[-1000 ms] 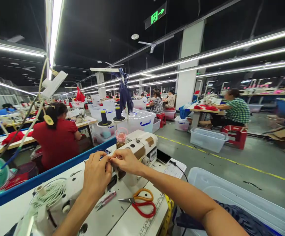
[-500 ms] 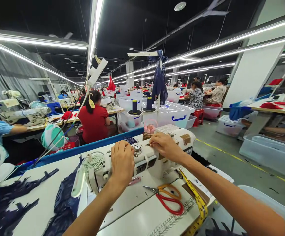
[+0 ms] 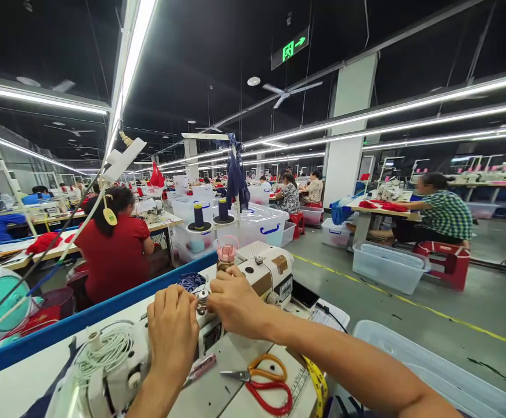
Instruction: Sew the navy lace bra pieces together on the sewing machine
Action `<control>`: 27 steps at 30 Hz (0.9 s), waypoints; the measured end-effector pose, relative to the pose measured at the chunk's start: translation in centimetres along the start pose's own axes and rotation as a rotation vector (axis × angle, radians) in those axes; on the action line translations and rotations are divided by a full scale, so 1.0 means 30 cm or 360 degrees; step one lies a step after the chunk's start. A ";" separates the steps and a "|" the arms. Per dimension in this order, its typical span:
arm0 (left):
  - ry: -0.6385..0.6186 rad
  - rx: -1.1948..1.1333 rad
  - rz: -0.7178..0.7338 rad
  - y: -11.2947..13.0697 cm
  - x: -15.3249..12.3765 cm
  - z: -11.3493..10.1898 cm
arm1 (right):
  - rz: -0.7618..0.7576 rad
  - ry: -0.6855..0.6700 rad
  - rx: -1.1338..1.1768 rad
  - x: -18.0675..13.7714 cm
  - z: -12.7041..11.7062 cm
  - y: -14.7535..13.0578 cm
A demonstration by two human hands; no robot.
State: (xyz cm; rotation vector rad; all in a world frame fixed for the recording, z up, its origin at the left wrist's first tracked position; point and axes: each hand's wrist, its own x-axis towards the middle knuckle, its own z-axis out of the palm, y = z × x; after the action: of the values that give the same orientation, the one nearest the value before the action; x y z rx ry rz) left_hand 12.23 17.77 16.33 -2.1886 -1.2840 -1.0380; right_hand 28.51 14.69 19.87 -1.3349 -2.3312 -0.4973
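A white sewing machine point(image 3: 261, 255) stands on the table before me. Over its top, my left hand point(image 3: 173, 325) has its fingers curled together beside a small metal thread tension disc point(image 3: 203, 297). My right hand point(image 3: 239, 305) is pinched on the other side of that disc, fingertips almost touching it. Whatever either hand holds is too fine or hidden to make out. Below lie scissors point(image 3: 265, 400) with one red and one orange handle, and a pinkish thread snipper point(image 3: 201, 368). A coil of pale cord point(image 3: 108, 348) sits at the machine's left end.
A yellow tape measure point(image 3: 317, 383) hangs at the table's right edge. Behind the machine are a pink-lidded cup point(image 3: 226, 252), two navy thread cones point(image 3: 223, 211) and a plastic bin point(image 3: 261, 229). A phone point(image 3: 305, 294) lies right. A person in red point(image 3: 113, 255) sits ahead.
My view has swung to the right and tilted up. My right hand has moved left along the machine top to the tension disc, closer to my left hand.
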 end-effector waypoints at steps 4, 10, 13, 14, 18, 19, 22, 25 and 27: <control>-0.0023 0.0019 -0.0025 0.000 0.002 0.004 | 0.0275 -0.0046 0.0242 -0.037 0.000 0.097; 0.0014 0.0061 0.0022 -0.016 -0.001 0.021 | 0.0419 -0.0018 0.0273 0.138 0.032 0.104; 0.0009 0.0089 0.0037 -0.023 -0.002 0.027 | 0.0277 0.0020 0.0212 0.138 0.027 0.026; 0.0005 0.0090 0.0043 -0.023 -0.003 0.028 | 0.0209 0.0029 0.0188 0.114 0.023 0.008; 0.0010 0.0060 0.0044 -0.020 -0.002 0.030 | 0.0124 0.0014 0.0177 0.000 0.008 0.026; 0.0017 0.0056 0.0042 -0.020 -0.002 0.030 | 0.0176 -0.0003 0.0201 -0.012 0.006 0.050; 0.0015 0.0062 0.0037 -0.022 -0.003 0.028 | 0.0371 -0.0052 0.0266 0.021 0.008 0.118; 0.0001 0.0069 0.0052 -0.024 -0.006 0.023 | 0.0445 -0.0060 0.0256 0.111 0.015 0.122; -0.0001 0.0086 0.0057 -0.024 -0.007 0.022 | 0.0400 -0.0055 0.0233 0.152 0.016 0.081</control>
State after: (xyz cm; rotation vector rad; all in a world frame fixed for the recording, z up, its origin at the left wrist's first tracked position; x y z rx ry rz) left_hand 11.79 18.44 15.73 -2.1639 -1.2535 -0.9781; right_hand 28.45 19.38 22.04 -1.5460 -2.1388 -0.2235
